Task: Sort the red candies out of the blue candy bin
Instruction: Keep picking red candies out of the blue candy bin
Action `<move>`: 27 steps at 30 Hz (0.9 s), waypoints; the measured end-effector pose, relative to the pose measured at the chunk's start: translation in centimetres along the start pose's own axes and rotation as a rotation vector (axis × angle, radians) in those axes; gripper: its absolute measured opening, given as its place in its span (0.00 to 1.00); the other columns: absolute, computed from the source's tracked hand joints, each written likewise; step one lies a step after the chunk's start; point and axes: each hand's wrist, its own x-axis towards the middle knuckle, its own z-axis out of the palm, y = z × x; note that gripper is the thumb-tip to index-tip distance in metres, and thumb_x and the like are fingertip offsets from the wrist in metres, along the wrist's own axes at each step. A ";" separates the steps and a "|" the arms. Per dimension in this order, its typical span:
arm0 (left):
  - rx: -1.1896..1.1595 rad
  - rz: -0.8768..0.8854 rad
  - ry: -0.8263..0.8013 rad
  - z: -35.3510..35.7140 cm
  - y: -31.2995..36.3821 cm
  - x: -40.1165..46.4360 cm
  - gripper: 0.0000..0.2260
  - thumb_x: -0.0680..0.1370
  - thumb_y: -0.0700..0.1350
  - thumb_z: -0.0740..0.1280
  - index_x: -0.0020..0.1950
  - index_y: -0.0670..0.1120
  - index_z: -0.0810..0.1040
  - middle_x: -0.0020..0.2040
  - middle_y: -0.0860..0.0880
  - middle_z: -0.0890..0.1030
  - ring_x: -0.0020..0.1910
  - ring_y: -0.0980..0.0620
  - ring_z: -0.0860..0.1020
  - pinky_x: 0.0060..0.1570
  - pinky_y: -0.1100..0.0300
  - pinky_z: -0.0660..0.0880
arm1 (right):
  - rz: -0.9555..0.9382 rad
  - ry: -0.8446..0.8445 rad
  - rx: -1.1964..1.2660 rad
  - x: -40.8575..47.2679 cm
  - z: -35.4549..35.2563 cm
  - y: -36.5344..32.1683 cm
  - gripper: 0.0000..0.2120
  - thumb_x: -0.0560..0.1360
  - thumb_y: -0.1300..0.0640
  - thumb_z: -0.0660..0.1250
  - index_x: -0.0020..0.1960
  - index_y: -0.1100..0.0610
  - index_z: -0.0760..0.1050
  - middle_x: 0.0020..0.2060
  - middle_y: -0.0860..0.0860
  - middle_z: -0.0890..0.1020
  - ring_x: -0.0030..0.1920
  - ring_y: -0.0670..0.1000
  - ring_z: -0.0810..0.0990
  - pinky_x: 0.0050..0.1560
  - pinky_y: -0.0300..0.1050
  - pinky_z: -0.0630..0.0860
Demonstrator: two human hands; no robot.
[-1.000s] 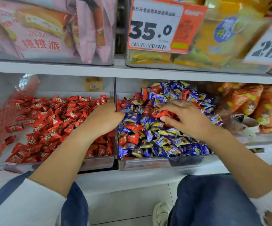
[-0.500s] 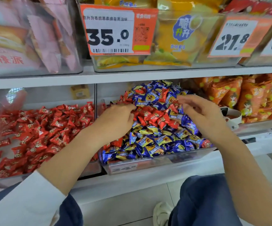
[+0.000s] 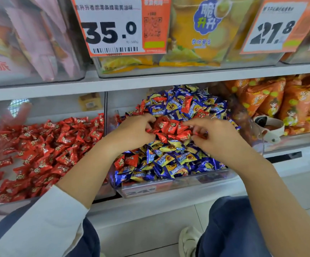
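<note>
Head view: both hands are in the blue candy bin (image 3: 169, 186), a clear tub on the lower shelf. The left hand (image 3: 132, 132) curls its fingers round red candies (image 3: 171, 127) clustered mid-pile; its fingertips are buried among the wrappers. The right hand (image 3: 215, 136) pinches one red candy (image 3: 199, 134), partly hidden by the thumb. More red pieces lie among the blue candies (image 3: 171, 164). The neighbouring red candy bin (image 3: 44, 149) is cut off at left.
</note>
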 end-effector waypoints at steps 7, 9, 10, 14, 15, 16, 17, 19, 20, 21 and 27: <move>0.035 -0.004 0.043 0.4 -0.2 -0.1 0.15 0.75 0.47 0.70 0.60 0.50 0.73 0.59 0.47 0.77 0.55 0.49 0.76 0.51 0.58 0.72 | 0.132 0.211 0.172 0.4 -0.3 -0.3 0.12 0.76 0.64 0.63 0.54 0.52 0.81 0.49 0.52 0.80 0.43 0.49 0.78 0.45 0.39 0.71; -0.027 -0.004 0.046 0.3 -0.3 0.0 0.13 0.73 0.44 0.72 0.55 0.51 0.73 0.58 0.50 0.77 0.56 0.49 0.76 0.53 0.56 0.73 | 0.159 0.228 0.260 0.4 -0.4 -0.5 0.12 0.77 0.64 0.62 0.54 0.51 0.80 0.50 0.52 0.81 0.44 0.51 0.79 0.44 0.40 0.74; -0.060 0.001 0.059 0.2 -0.3 0.0 0.13 0.73 0.43 0.72 0.53 0.52 0.73 0.58 0.51 0.76 0.56 0.50 0.76 0.51 0.58 0.71 | 0.166 0.225 0.278 0.4 -0.5 -0.6 0.13 0.77 0.64 0.62 0.53 0.50 0.80 0.50 0.51 0.81 0.43 0.51 0.80 0.43 0.41 0.76; -0.169 0.020 0.137 -0.4 -0.2 -0.1 0.08 0.75 0.47 0.70 0.50 0.52 0.73 0.53 0.51 0.76 0.52 0.52 0.74 0.47 0.62 0.65 | 0.151 0.176 0.316 0.4 -0.4 -0.9 0.17 0.78 0.67 0.57 0.53 0.51 0.80 0.40 0.46 0.79 0.27 0.47 0.73 0.27 0.36 0.69; -0.176 0.023 0.136 -0.5 -0.3 -0.1 0.06 0.75 0.48 0.69 0.50 0.51 0.74 0.55 0.51 0.75 0.53 0.52 0.73 0.48 0.62 0.65 | 0.146 0.177 0.343 0.4 -0.4 -0.9 0.17 0.78 0.67 0.55 0.50 0.51 0.80 0.38 0.47 0.79 0.27 0.49 0.72 0.27 0.39 0.69; -0.179 0.026 0.127 -0.5 -0.4 -0.1 0.05 0.76 0.48 0.68 0.51 0.51 0.75 0.57 0.51 0.75 0.54 0.52 0.73 0.48 0.62 0.65 | 0.153 0.181 0.379 0.4 -0.4 -0.9 0.18 0.77 0.67 0.54 0.47 0.52 0.79 0.35 0.52 0.78 0.28 0.53 0.70 0.27 0.43 0.67; -0.184 0.028 0.104 -0.5 -0.6 -0.1 0.05 0.77 0.47 0.67 0.52 0.51 0.76 0.60 0.50 0.75 0.56 0.52 0.73 0.49 0.62 0.65 | 0.165 0.185 0.424 0.3 -0.5 -1.0 0.18 0.77 0.67 0.53 0.43 0.53 0.79 0.32 0.58 0.76 0.28 0.54 0.68 0.27 0.44 0.63; -0.199 0.018 0.027 -0.5 -0.6 -0.2 0.11 0.77 0.45 0.67 0.58 0.52 0.75 0.66 0.48 0.72 0.63 0.52 0.71 0.53 0.63 0.64 | 0.190 0.180 0.476 0.0 -0.7 -1.0 0.17 0.77 0.65 0.54 0.41 0.54 0.79 0.26 0.59 0.69 0.25 0.52 0.63 0.27 0.43 0.59; -0.201 0.013 -0.017 -0.4 -0.5 -0.3 0.15 0.76 0.45 0.68 0.63 0.52 0.73 0.67 0.48 0.71 0.66 0.52 0.70 0.55 0.63 0.63 | 0.190 0.160 0.458 -0.1 -0.8 -1.0 0.15 0.77 0.62 0.56 0.41 0.52 0.79 0.23 0.53 0.69 0.23 0.48 0.62 0.26 0.41 0.59; -0.196 0.016 -0.052 -0.4 -0.5 -0.3 0.19 0.75 0.44 0.69 0.65 0.53 0.71 0.67 0.49 0.71 0.65 0.52 0.70 0.55 0.63 0.63 | 0.175 0.126 0.410 -0.1 -0.8 -1.0 0.13 0.77 0.59 0.58 0.42 0.50 0.79 0.23 0.47 0.71 0.22 0.45 0.63 0.26 0.40 0.60; -0.184 0.014 -0.104 -0.7 -0.4 -0.4 0.28 0.72 0.50 0.72 0.70 0.54 0.67 0.54 0.53 0.71 0.46 0.58 0.71 0.38 0.69 0.65 | 0.094 -0.152 0.031 0.0 0.5 -0.4 0.14 0.71 0.47 0.72 0.55 0.41 0.78 0.47 0.44 0.77 0.48 0.46 0.76 0.45 0.41 0.72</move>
